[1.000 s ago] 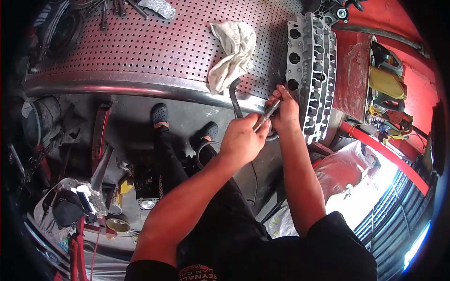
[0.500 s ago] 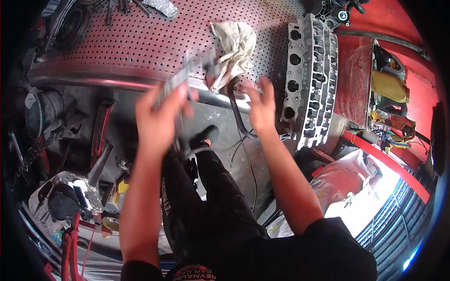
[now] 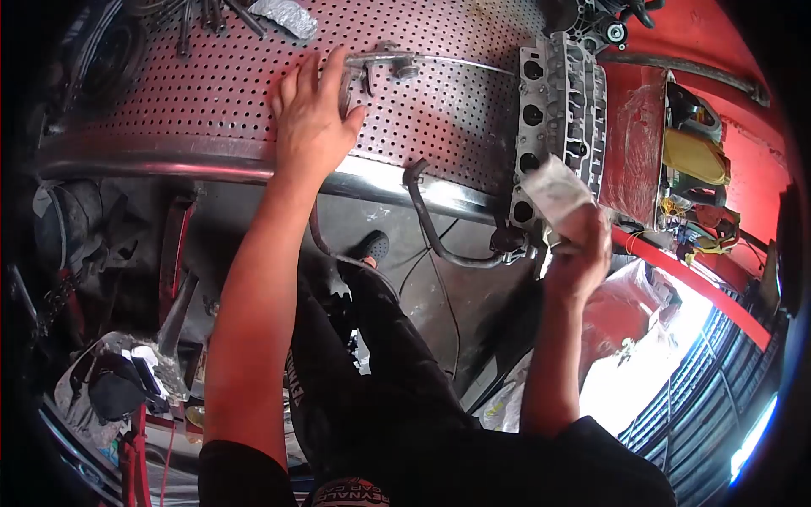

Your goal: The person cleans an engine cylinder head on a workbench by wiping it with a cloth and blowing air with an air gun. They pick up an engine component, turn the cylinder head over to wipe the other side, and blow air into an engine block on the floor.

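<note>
Right grip (image 3: pixel 583 249) clutches cloth (image 3: pixel 555 191) beside the cylinder head (image 3: pixel 557 93), left grip (image 3: pixel 317 110) spread beside metal part (image 3: pixel 382 59).

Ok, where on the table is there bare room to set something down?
Bare table lies between the left hand and engine part, below the long tool; also left of that hand, below the bolts. Bolts and foil crowd the upper left.
</note>
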A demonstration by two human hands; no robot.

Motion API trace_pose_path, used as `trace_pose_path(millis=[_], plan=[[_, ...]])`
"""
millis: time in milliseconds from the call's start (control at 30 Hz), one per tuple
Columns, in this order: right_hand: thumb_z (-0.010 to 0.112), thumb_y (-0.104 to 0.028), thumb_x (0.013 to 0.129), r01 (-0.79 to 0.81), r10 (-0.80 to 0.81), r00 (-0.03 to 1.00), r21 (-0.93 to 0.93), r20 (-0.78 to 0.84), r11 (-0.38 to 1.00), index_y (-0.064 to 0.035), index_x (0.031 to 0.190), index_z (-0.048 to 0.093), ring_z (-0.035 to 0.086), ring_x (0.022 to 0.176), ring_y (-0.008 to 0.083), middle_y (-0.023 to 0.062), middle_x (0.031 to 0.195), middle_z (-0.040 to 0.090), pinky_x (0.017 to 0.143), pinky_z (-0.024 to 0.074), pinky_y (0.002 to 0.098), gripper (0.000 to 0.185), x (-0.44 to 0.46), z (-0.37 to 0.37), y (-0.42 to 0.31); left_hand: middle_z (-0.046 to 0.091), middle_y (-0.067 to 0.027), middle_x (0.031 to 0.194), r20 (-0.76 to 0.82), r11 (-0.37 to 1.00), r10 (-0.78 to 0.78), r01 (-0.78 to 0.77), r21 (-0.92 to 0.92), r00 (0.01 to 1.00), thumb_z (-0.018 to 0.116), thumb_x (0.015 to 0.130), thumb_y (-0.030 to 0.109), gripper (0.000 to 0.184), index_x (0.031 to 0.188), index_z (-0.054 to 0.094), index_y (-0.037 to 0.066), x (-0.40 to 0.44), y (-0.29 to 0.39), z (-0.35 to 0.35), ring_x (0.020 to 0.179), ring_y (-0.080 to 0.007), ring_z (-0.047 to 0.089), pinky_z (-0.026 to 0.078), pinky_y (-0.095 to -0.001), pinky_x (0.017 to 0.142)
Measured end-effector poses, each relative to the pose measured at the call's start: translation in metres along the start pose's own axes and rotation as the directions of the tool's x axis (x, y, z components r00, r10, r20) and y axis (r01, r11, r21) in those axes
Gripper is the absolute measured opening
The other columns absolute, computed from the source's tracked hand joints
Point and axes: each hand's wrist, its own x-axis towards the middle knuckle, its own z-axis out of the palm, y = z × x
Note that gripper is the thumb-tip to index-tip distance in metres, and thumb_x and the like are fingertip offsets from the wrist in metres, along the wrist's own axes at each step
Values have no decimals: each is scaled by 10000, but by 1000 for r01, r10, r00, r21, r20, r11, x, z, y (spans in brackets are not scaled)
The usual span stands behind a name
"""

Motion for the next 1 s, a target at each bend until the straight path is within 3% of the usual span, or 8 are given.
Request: trace_pose_path(millis=[133, 300, 367, 400, 467, 600, 700, 1000], plan=[[643, -377, 954, -198, 259, 966, -599, 16, 776, -6, 1102, 659, 641, 803, 142, 64, 926, 688, 712, 530, 295, 400, -9, 18, -7, 475, -140, 1422, 7, 995, 91, -91, 33, 996, 801, 716, 206, 830, 1439, 403, 110, -5, 5, -4, 1320, -348, 394, 273, -501, 1126], [644, -285, 969, -41, 118, 959, -287, 259, 957, -9, 1044, 641, 555, 810, 69, 23, 915, 651, 721, 471, 249, 286, -45, 45, 10, 682, -115, 949, -201, 889, -143, 36, -457, 969, 708, 802, 30, 151, 945, 659, 27, -32, 95, -60, 899, -285, 647, 515, -363, 808], [657, -208, 956, -116, 176, 929, -196, 326, 974, 6, 1021, 613, 531, 790, 74, 22, 887, 624, 713, 468, 239, 228, -61, 38, -8, 667, -89, 868, 134, 730, 41, 62, -680, 990, 705, 788, 19, 114, 890, 660, 41, -67, 149, -88, 793, -267, 644, 518, -373, 733], [658, -179, 948, 134, 78, 925, -514, 371, 847, 17, 1089, 630, 591, 823, 93, 60, 903, 664, 716, 503, 270, 244, -63, 32, -26, 656, -122, 869, 207, 709, 130, 55, -703, 970, 688, 790, 17, 127, 913, 654, 30, -78, 168, -91, 799, -296, 637, 516, -385, 738], [667, -166, 936, 389, -56, 806, -455, 590, 801, 24, 1178, 631, 678, 850, 158, 128, 941, 703, 740, 542, 330, 310, -55, 23, -55, 632, -184, 921, 132, 451, 67, 88, -888, 989, 612, 829, 25, 119, 946, 622, 9, -93, 189, -68, 854, -380, 616, 510, -438, 743], [658, -101, 864, 663, 72, 610, -557, 789, 500, -94, 1238, 637, 686, 821, 378, 200, 982, 683, 693, 561, 416, 374, -18, -8, -51, 646, -225, 1019, 622, 118, 16, 616, -779, 783, 566, 848, 22, 219, 1056, 634, 12, -112, 204, -10, 966, -406, 625, 496, -468, 820], [620, -164, 880, 680, 134, 655, -657, 744, 327, -121, 1254, 626, 674, 797, 375, 164, 994, 682, 720, 546, 461, 376, 4, -16, -19, 656, -216, 1006, 363, 614, 17, 277, -739, 932, 609, 853, 119, 270, 1100, 621, 12, -107, 209, 64, 956, -398, 631, 492, -482, 852], [632, -187, 875, 609, 66, 753, -731, 655, 308, -74, 1141, 668, 679, 824, 356, 147, 949, 691, 729, 547, 445, 292, 24, -36, 8, 709, -178, 929, 602, 901, 208, 88, -424, 771, 634, 817, 190, 206, 964, 685, 55, -51, 214, 82, 885, -362, 685, 541, -475, 773]])
